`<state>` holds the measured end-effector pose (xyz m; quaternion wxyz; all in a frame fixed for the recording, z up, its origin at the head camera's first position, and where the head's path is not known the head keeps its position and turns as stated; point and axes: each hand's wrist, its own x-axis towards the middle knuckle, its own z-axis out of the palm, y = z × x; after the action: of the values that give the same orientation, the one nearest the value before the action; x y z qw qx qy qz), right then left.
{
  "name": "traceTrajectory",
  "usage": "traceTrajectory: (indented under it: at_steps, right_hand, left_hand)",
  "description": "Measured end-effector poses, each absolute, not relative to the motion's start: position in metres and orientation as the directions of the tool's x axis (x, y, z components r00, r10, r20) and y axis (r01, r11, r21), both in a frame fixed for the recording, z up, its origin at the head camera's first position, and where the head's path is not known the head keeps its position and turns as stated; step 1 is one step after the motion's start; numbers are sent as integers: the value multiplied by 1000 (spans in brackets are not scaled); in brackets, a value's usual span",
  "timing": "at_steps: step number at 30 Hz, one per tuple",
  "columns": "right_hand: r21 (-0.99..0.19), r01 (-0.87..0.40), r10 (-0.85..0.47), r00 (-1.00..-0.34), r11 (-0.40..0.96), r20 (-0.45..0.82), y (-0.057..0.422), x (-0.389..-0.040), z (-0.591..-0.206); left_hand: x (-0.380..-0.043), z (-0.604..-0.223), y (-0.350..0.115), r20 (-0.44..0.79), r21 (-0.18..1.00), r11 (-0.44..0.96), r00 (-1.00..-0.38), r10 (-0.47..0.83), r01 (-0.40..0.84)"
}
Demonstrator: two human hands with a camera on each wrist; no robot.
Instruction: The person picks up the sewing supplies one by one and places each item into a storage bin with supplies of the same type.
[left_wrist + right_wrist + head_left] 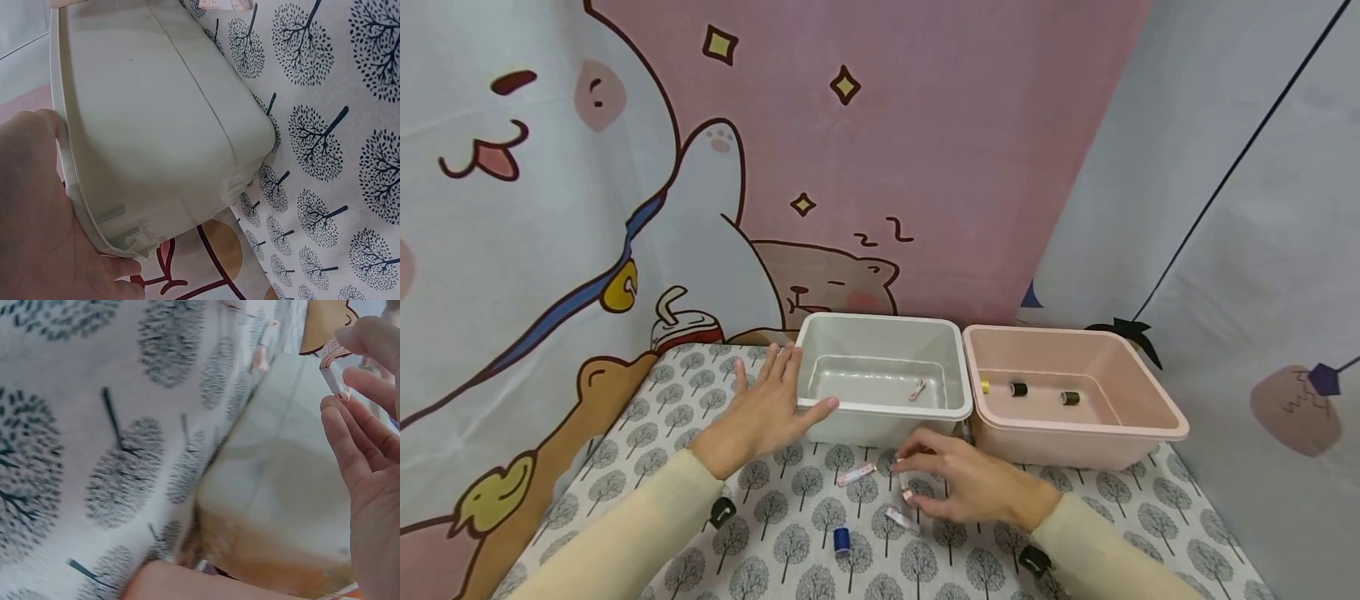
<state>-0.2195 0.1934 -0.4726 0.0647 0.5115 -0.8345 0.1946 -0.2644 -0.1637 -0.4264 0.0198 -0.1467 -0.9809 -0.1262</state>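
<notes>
My left hand [765,408] is spread over the left end of the grey-white bin [880,412], its thumb reaching over the front rim. In the left wrist view the fingers [122,269] lie along the bin's outside. In front of that bin, my right hand [958,475] pinches a small folded measuring tape [334,375], white with pink printed marks, between thumb and fingertips. Two similar folded strips lie on the cloth: a pink-and-white one [856,474] and a whiter one [902,521]. Another small pink-and-white piece [917,390] lies inside the grey-white bin.
A pink bin [1165,429] stands right beside the grey-white one, holding two dark thread spools [1070,398] and a yellow one [985,387]. A blue thread spool [842,541] stands on the tree-print cloth [808,483] near me. Behind the bins hangs a cartoon-print curtain [955,167].
</notes>
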Motion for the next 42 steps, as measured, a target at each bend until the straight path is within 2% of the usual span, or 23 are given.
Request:
traceTrajectory:
  at_steps: [15,25,42]
  right_hand:
    - [-123,-947,-838,-320,296,443,193,-214,-434]
    - [-99,-959,-830,-279,265,483,187,-225,-413]
    - [-93,-945,-801,-315,312,508,186,-257,-382]
  left_hand:
    - [-262,-428,-162,88,243,924,-955,283,296]
    - [-262,-428,-161,80,245,925,-957,278,289]
    - [-262,-427,-162,65,256,922,-956,285,292]
